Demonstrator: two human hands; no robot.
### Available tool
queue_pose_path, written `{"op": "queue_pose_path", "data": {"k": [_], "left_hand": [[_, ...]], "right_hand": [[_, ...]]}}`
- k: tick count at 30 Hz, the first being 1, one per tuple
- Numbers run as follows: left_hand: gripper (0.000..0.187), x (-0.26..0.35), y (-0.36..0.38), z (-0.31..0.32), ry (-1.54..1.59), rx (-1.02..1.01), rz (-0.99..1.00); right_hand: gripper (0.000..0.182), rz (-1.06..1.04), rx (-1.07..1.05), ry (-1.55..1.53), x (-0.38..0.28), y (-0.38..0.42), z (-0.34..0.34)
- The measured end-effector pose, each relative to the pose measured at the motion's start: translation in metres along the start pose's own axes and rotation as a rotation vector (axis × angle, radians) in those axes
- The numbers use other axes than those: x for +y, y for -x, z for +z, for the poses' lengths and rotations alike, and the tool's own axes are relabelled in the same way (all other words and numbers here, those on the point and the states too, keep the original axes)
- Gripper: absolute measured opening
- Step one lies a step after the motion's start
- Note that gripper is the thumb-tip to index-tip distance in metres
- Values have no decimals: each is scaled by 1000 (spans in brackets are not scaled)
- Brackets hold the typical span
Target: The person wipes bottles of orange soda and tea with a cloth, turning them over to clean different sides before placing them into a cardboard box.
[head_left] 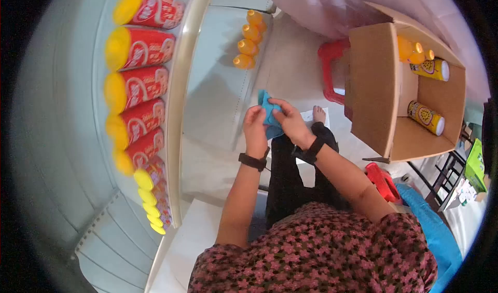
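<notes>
In the head view, both hands pinched a blue cloth point(270, 115) between them, in front of the torso: the left hand point(255, 126) gripped its lower left edge, the right hand point(290, 121) its right side. The cloth's long axis ran upward, toward the lower shelf point(218, 85).

We see pale grey-green shelving point(78, 137) on left, upper shelf edge point(179, 101) cream-coloured. Row of red bottles with yellow caps point(140, 80) lies along upper shelf. Lower shelf point(218, 85) carries small group of orange bottles point(249, 38) near its far end. Floor point(295, 64) light beige, evenly lit. We note red plastic stool point(332, 70) bearing open cardboard box point(373, 85) with yellow cans point(428, 116) inside. Dark metal rack point(446, 173) at right edge.
</notes>
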State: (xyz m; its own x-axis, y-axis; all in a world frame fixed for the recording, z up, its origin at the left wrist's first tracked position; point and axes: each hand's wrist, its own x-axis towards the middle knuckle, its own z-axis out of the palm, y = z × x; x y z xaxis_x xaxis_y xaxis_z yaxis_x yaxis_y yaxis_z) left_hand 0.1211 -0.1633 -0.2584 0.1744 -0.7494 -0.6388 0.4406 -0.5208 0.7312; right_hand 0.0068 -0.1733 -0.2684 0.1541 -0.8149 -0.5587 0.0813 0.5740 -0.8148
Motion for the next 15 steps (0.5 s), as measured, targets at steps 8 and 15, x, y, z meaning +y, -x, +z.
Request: {"op": "queue_pose_path", "data": {"k": [8, 15], "left_hand": [[29, -60, -138, -62, 181, 65, -249], [64, -104, -248, -82, -314, 81, 89]], "right_hand": [[30, 180, 240, -633, 29, -78, -30], [21, 165, 140, -810, 74, -161, -26]]}}
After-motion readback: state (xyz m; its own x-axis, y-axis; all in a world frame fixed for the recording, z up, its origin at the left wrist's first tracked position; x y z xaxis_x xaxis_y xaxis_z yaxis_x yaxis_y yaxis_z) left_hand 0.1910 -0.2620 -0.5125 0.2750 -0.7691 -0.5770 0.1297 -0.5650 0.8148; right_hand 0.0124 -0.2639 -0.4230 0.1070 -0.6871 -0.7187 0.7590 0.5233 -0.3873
